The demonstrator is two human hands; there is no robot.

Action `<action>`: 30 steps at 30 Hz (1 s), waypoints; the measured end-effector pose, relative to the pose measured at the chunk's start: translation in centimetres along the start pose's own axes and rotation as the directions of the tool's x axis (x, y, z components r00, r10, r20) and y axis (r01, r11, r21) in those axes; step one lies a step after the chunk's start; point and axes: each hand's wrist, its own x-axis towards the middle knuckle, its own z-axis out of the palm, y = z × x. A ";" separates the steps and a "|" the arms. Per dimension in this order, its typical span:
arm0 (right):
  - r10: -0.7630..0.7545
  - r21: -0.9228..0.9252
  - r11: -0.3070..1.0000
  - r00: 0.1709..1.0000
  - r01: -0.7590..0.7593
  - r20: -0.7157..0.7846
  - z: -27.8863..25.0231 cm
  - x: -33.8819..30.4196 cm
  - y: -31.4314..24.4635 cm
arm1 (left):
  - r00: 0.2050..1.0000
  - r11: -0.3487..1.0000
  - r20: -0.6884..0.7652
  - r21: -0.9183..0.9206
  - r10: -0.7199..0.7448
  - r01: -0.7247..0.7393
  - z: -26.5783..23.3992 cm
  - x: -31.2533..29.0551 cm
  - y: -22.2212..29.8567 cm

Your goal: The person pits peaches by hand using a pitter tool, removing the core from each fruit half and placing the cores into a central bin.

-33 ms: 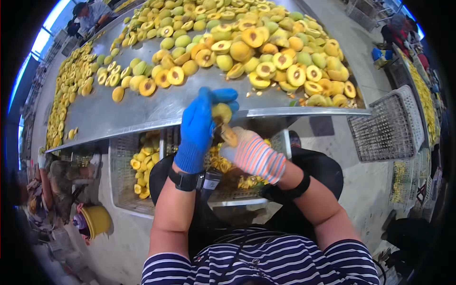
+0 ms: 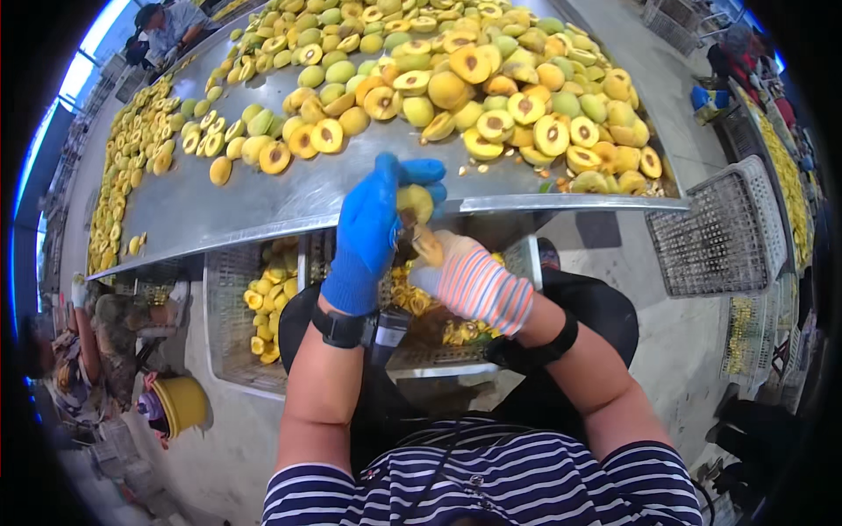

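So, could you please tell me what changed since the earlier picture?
Nothing was visibly taken or let go; only the whole view shifted slightly. The left hand still holds a yellow fruit; the right hand stays close beside it; the fruit pile on the table is unchanged.

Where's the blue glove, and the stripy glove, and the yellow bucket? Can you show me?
Blue glove [image 2: 363, 224]: head view, on the back of the glove.
Stripy glove [image 2: 481, 285]: head view, on its striped fabric.
Yellow bucket [image 2: 188, 405]: head view, on its outer wall.
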 end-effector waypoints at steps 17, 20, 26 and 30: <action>0.041 0.477 0.838 0.903 -0.264 0.427 0.2 -1.9 -0.1 | 0.976 0.970 -0.022 -0.113 -0.218 0.214 1.0 -0.2 0.2; -0.005 0.503 0.843 0.934 -0.188 0.357 0.4 -2.5 1.0 | 0.974 0.969 -0.022 0.094 -0.227 0.228 1.7 -0.1 0.7; 0.005 0.542 0.780 0.870 -0.312 0.493 -0.1 -2.6 1.4 | 0.955 0.862 0.194 -0.418 -0.223 0.286 1.0 -0.4 -2.4; -0.108 0.614 0.746 0.862 -0.259 0.495 -0.6 -3.0 1.8 | 0.969 0.759 0.170 -0.603 -0.180 0.246 1.9 -0.3 -2.2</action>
